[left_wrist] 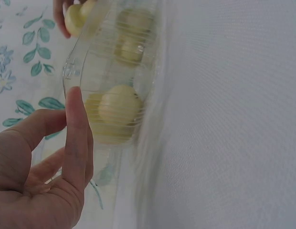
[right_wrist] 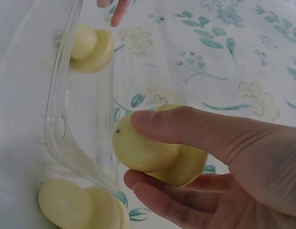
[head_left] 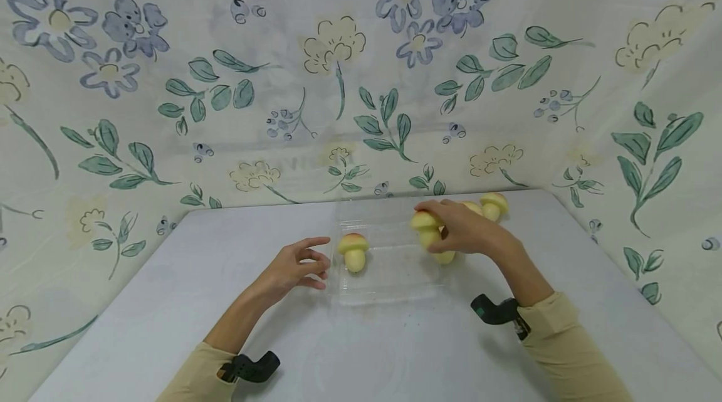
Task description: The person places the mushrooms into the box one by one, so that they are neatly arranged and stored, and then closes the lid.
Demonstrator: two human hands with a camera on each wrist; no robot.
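The right hand (head_left: 462,229) grips a yellow toy mushroom (head_left: 427,228), thumb across its stem and fingers curled beneath, holding it at the right edge of a clear plastic tray (head_left: 389,286). In the right wrist view the mushroom (right_wrist: 157,151) lies nearly sideways in the grip, its long axis running from stem to cap, the rounded stem end pointing toward the tray's wall (right_wrist: 67,129) and the cap tucked back toward the palm.

The left hand (head_left: 296,267) is released, holding nothing, its fingers loosely spread just beside the tray's left edge; in the left wrist view its thumb (left_wrist: 77,138) lies against the tray's rim (left_wrist: 71,71).

Inside the tray, near its left side, a second mushroom (head_left: 353,251) stands upright, cap up. A third (head_left: 445,257) lies just under the right hand at the tray's right edge. Two more (head_left: 494,204) sit on the grey surface (head_left: 169,276) behind the right hand, beyond the tray. A floral cloth (head_left: 338,76) hangs behind and around the surface.

What could go wrong: the tray looks light and thin, so the mushroom or hand knocking its wall could slide or tip it, since the left hand only touches its rim. The rounded mushroom may also roll if set down on its side, or topple the one nearby.
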